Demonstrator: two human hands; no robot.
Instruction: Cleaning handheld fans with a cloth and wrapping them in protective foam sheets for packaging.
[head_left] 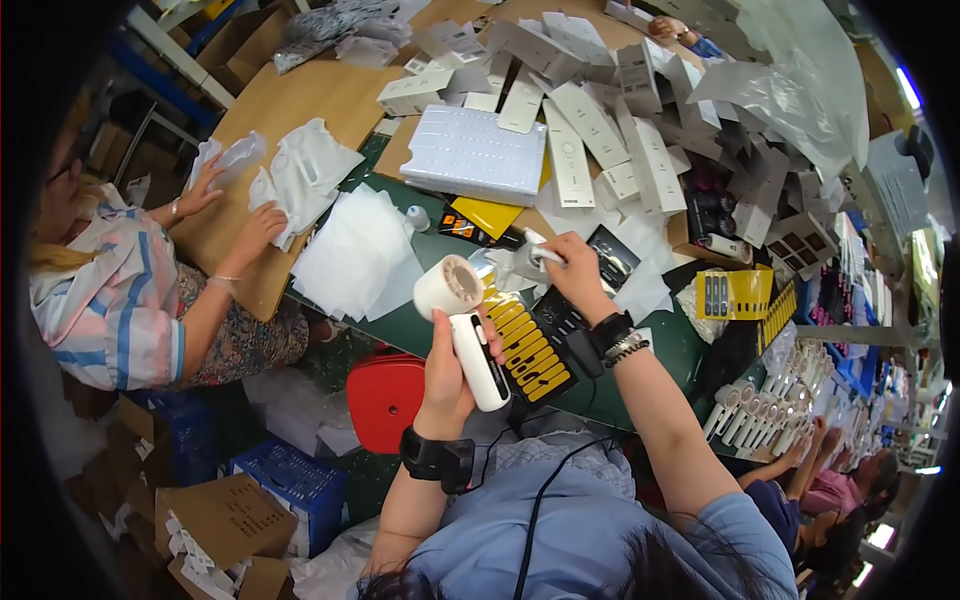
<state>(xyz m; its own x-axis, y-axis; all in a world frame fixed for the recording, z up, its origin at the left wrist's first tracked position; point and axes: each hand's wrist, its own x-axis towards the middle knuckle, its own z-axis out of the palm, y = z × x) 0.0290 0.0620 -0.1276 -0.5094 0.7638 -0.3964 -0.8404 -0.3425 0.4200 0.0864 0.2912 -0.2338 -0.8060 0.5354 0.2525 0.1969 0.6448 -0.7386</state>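
Note:
My left hand (447, 385) is wrapped round the handle of a white handheld fan (481, 362), whose short round head (447, 286) points up and to the right. Between the fingers of my right hand (577, 275) is a crumpled whitish cloth (520, 262), held just right of the fan's head and apart from it. Below the cloth lies a black sheet with rows of yellow strips (530, 350). A black object (580, 345), its kind unclear, sits beside that sheet, near my right wrist.
Stacked white sheets (350, 250) and a small white bottle (418, 218) are to the left. White boxes (570, 150) pile up at the back. A red stool (387, 403) stands by the table. A co-worker's hands (262, 228) handle white bags at left. More white fans (750, 415) stand at right.

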